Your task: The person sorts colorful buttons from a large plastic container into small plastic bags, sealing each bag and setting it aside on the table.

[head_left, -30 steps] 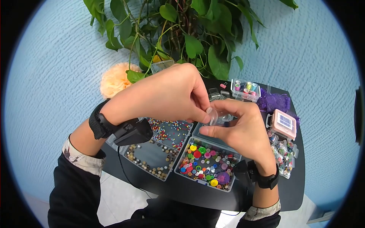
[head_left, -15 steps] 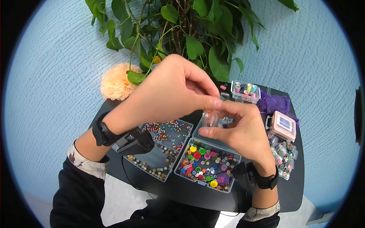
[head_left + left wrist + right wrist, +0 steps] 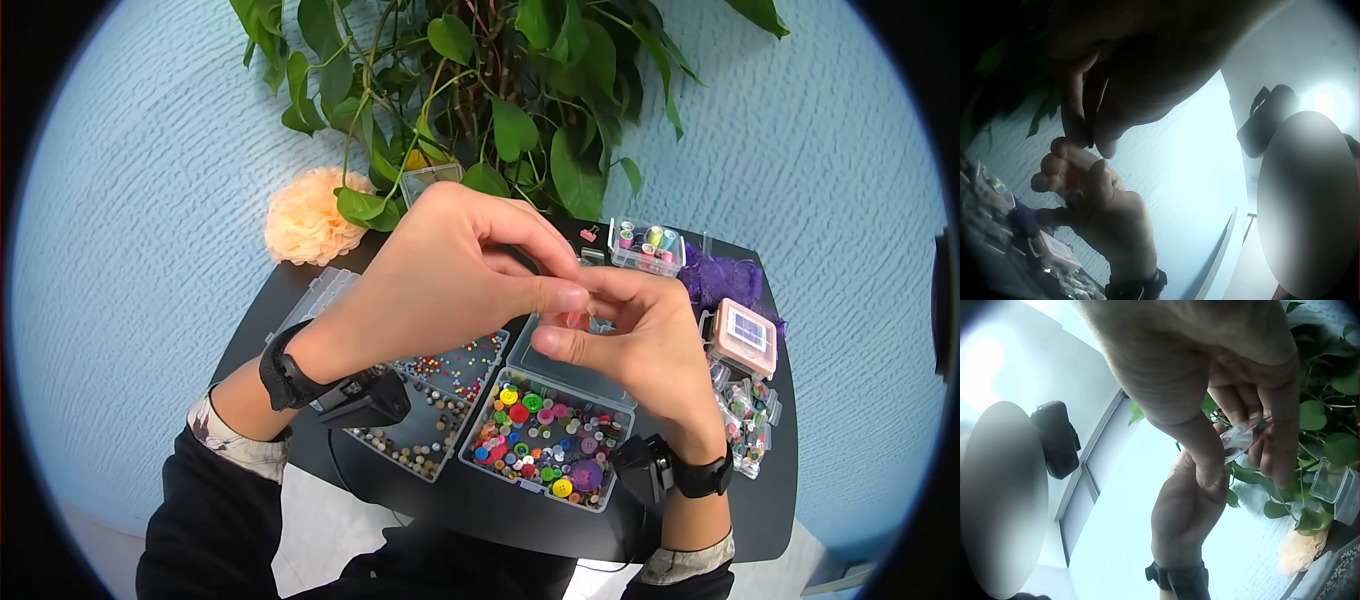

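Observation:
My right hand [image 3: 650, 335] holds a small clear plastic container [image 3: 1239, 441] between thumb and fingers, above the table. Something red [image 3: 1073, 177] shows inside it, and its outline is partly hidden by the fingers. My left hand [image 3: 450, 270] reaches across from the left, thumb and fingertips brought close together right at the container's upper end. I cannot tell whether those fingertips hold anything. Below the hands lies a clear box of colourful buttons [image 3: 530, 425]. Left of it, a divided box [image 3: 418, 395] holds small coloured beads and round brownish beads, partly covered by the left wrist.
At the back right stands a box of thread spools [image 3: 647, 245], beside purple netting [image 3: 722, 275]. A pink case [image 3: 745, 338] and several small clear packs [image 3: 748, 425] lie at the right. A leafy plant [image 3: 510, 130] overhangs the back, near a peach pompom [image 3: 312, 215].
My left hand rose from the container, shifted right over it, then came down slightly, its thumb now at the container's top. The right hand stays nearly in place, still holding it.

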The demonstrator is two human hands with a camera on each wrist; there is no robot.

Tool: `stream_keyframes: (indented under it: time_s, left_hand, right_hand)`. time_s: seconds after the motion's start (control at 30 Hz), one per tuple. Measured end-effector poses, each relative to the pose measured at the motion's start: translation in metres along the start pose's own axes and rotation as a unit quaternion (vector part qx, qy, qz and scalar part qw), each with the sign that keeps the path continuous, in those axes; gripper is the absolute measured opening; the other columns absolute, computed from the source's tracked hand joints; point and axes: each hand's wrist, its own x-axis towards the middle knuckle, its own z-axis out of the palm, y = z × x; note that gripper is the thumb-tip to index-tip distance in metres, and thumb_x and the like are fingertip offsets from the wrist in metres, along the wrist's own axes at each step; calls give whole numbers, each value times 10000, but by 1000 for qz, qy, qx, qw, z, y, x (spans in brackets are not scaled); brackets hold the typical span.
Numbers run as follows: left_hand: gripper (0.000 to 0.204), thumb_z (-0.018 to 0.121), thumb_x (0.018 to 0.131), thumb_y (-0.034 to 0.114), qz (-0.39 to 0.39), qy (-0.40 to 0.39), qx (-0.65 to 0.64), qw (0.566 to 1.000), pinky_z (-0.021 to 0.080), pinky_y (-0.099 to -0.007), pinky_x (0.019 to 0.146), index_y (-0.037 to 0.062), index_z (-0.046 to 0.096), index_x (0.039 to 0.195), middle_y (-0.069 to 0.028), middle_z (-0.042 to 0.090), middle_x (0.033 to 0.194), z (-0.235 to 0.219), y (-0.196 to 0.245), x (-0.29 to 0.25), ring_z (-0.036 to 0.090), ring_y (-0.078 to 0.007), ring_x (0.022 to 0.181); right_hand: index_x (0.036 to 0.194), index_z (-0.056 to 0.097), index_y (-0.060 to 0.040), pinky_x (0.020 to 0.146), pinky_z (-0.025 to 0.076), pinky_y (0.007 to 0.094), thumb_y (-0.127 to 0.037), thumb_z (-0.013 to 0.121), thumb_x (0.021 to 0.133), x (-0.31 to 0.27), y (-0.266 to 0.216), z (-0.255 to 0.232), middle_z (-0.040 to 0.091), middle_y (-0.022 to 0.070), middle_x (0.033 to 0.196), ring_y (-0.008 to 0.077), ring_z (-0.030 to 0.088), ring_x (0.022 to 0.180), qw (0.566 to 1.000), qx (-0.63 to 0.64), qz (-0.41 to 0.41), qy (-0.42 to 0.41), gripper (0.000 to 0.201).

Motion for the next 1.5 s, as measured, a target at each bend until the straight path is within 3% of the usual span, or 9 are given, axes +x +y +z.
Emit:
stream_keyframes:
  time_s: [0.27, 0.33, 0.37, 0.5, 0.63, 0.83, 1.17, 1.33, 1.5]
  left_hand:
    - [87, 718, 886, 58, -39, 110, 23, 993, 545, -222, 664, -23, 727, 913, -88, 732, 926, -1, 1, -4, 681, -107, 792]
    - [126, 748, 854, 78, -209, -27, 186, 960, 533, -244, 641, -2, 720, 948, -74, 729, 873, 0, 9, -9, 672, -95, 736]
    - [193, 750, 820, 78, -56, -116, 256, 958, 538, -309, 690, 13, 706, 996, -88, 717, 875, 0, -15, -18, 686, -166, 763]
    - [389, 713, 814, 73, 39, -398, 210, 892, 518, -402, 880, 25, 625, 1189, -127, 619, 1180, 37, -64, -42, 620, -296, 1063]
    - [429, 678, 832, 53, 157, -368, 258, 879, 525, -407, 856, 56, 577, 1248, -123, 522, 1284, 70, -93, -57, 587, -318, 1108]
    - [174, 672, 784, 8, 67, -434, 232, 868, 525, -394, 784, -15, 637, 953, -121, 580, 1010, 74, -89, -47, 629, -305, 926]
    - [135, 695, 746, -10, 73, -324, 208, 920, 535, -340, 729, -7, 709, 880, -115, 692, 891, 48, -74, -43, 669, -290, 827]
    - [113, 755, 731, -19, -49, -137, 191, 971, 537, -275, 659, 2, 750, 842, -92, 719, 830, 9, -5, -25, 685, -185, 733]
    - [159, 760, 733, -69, -86, -100, 178, 975, 526, -236, 663, 1, 751, 875, -58, 713, 845, -9, 6, -9, 667, -122, 760]
  right_hand:
    - [1032, 698, 54, 752, 517, 218, -37, 846, 750, 1, 1, -7, 708, 32, 899, 62, 624, 832, 1000, 17, 3, 6, 331]
    - [1024, 703, 51, 751, 519, 231, -26, 852, 720, 1, 3, -9, 710, 46, 898, 69, 631, 836, 999, 17, -31, 32, 347]
    - [1021, 704, 48, 746, 515, 239, -29, 854, 710, 1, 6, -9, 708, 45, 896, 73, 626, 828, 998, 2, -47, 49, 353]
    - [1019, 715, 15, 733, 495, 261, -26, 856, 671, 0, 2, -10, 694, 37, 920, 94, 603, 811, 995, -66, -62, 36, 378]
    - [1011, 736, -43, 752, 475, 271, -12, 860, 615, -1, 4, -10, 667, 35, 961, 142, 573, 835, 983, -101, -151, -14, 416]
    - [1011, 743, -29, 907, 459, 323, -56, 905, 578, 0, -1, -18, 698, 58, 1022, 193, 619, 981, 950, -217, -224, -28, 463]
    - [1014, 748, -41, 825, 471, 305, -109, 921, 579, -1, 4, -19, 703, 48, 1014, 165, 608, 939, 960, -222, -171, -5, 474]
    - [991, 725, 24, 699, 464, 293, -76, 871, 628, -1, 2, -14, 665, 86, 861, 175, 563, 764, 978, -202, -40, 22, 404]
    - [1004, 714, 39, 692, 497, 298, -79, 862, 661, -1, -3, -7, 684, 119, 850, 176, 624, 750, 983, -180, 16, -10, 392]
